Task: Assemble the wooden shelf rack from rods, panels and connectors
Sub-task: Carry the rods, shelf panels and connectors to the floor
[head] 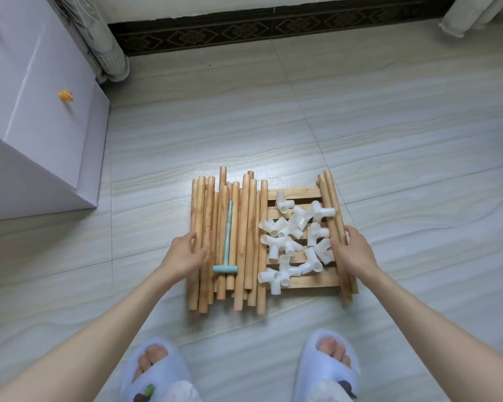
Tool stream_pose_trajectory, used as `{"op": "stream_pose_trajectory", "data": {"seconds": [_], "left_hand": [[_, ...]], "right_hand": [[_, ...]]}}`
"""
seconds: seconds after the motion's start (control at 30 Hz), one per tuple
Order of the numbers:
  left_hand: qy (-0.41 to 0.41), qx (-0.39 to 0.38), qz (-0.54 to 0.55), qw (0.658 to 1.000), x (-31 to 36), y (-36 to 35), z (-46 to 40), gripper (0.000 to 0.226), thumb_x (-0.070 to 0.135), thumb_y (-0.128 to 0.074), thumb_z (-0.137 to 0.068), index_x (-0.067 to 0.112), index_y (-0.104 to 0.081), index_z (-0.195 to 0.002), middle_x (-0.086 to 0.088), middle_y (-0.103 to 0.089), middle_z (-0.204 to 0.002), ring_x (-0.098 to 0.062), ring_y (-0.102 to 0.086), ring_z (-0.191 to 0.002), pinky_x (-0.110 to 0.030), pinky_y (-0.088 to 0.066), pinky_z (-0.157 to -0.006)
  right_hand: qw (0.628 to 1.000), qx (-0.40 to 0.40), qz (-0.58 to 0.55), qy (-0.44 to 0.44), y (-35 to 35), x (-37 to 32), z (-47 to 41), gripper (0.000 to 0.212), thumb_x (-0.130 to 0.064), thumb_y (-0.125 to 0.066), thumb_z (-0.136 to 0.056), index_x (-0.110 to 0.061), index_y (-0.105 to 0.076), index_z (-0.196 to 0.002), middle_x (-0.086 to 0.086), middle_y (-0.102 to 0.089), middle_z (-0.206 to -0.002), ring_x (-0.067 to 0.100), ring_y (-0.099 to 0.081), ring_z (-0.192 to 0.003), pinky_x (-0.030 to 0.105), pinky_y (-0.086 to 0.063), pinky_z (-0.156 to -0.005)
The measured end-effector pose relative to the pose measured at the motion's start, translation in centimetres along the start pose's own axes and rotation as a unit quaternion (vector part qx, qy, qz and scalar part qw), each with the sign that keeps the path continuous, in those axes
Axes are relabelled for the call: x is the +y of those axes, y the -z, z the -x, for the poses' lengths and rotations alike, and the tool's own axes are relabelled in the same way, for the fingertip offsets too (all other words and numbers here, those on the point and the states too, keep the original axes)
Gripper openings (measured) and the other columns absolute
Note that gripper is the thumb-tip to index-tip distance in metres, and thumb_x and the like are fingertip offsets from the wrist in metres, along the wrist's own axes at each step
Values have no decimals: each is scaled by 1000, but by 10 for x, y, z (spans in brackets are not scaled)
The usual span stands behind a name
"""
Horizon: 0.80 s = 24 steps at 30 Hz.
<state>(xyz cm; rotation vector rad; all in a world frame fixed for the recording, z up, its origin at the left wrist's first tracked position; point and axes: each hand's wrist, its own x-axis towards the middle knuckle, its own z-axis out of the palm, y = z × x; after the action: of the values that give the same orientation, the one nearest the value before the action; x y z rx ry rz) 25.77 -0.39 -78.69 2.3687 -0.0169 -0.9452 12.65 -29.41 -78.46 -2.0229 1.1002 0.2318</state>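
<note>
flanking rod pile (230, 242): l hand (186, 255) & r hand (353, 250), touching edges

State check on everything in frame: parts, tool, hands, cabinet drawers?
wooden rods: loose, lying side by side over the panel, none joined
white connectors: loose heap on the panel, none fitted
slatted panel: flat on the floor
teal mallet: lying on the rods, untouched
left hand: open, fingers on the leftmost rods
right hand: open, fingers on the rightmost rods
cabinet drawers: shut
</note>
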Motion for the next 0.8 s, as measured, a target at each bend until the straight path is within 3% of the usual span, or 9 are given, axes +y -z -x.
{"op": "stream_pose_trajectory", "data": {"seconds": [0.1, 0.27, 0.4, 0.5, 0.6, 0.7, 0.8], "left_hand": [[-29, 23, -33, 999, -4, -3, 27, 50, 21, -53, -94, 9, -37, -140, -13, -36, -144, -26, -38, -131, -33, -31, -106], [-83, 75, -82, 990, 7, -19, 33, 42, 20, -53, -92, 15, -47, -133, -8, -46, -134, -23, -42, -124, -35, -37, -102], [-112, 84, -144, 980, 19, -43, 23, 45, 39, -54, -91, 18, -46, -131, -2, -52, -126, -20, -47, -117, -34, -41, -97], [-101, 85, -131, 983, 22, -52, 16, 45, 36, -58, -90, 15, -43, -126, -4, -52, -121, -21, -50, -111, -33, -44, -91], [-75, 92, -90, 989, 25, -50, 13, 38, 21, -62, -88, 12, -43, -120, -6, -56, -116, -23, -56, -103, -34, -48, -84], [-60, 80, -72, 992, 25, -48, 8, 35, 15, -59, -89, 12, -44, -120, -4, -57, -107, -20, -56, -93, -29, -45, -75], [-54, 73, -45, 995, 23, -45, 3, 33, 11, -57, -87, 13, -47, -118, -1, -56, -84, -19, -54, -80, -30, -44, -70]], "right_hand": [[996, 54, 45, 58, -7, -4, 29, 45, -17, -47, -94, -4, -40, -137, 15, -45, -137, 30, -38, -128, 36, -31, -104], [975, 56, 105, 189, -22, -23, 49, 41, -20, -51, -92, -11, -47, -132, 6, -51, -131, 22, -44, -121, 30, -34, -96], [932, 15, 232, 278, -37, -43, 36, 50, -31, -51, -94, -19, -37, -140, 2, -43, -138, 20, -37, -126, 30, -32, -101], [891, -11, 313, 330, -41, -49, 20, 57, -33, -54, -92, -20, -32, -143, 6, -35, -144, 25, -35, -130, 35, -33, -102], [862, -56, 372, 339, -48, -58, 5, 65, -35, -56, -90, -20, -23, -145, 7, -25, -150, 25, -27, -134, 36, -35, -102], [836, -90, 419, 344, -68, -63, -5, 68, -34, -58, -88, -18, -21, -144, 6, -33, -143, 27, -29, -131, 37, -41, -95], [852, -90, 405, 319, -76, -65, -12, 64, -33, -56, -90, -17, -22, -141, 5, -42, -135, 28, -33, -127, 35, -46, -87]]}}
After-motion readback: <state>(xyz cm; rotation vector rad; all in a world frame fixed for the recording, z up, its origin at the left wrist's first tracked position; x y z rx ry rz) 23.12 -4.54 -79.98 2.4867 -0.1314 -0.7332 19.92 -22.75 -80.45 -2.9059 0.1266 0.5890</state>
